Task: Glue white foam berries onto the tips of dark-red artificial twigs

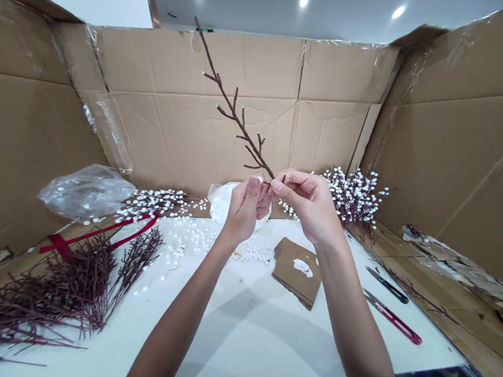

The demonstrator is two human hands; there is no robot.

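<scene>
A brown artificial branch (235,115) with several short side twigs slants up and to the left above the table. My right hand (313,204) is closed on its lower end, pinching it between thumb and fingers. My left hand (245,208) meets the right one at a low side twig, its thumb and fingers pinched together. What looks like a small white berry (259,179) shows at the left thumb tip, mostly hidden by the fingers. The upper twigs have pale tips.
Loose white berries (253,253) lie on the white table (232,336). Bare branches (86,269) are piled left; berried branches (352,195) stand back right. Cardboard (297,272) carries white paste. A craft knife (386,284) and red thread snips (393,318) lie right. Cardboard walls (243,67) enclose the table.
</scene>
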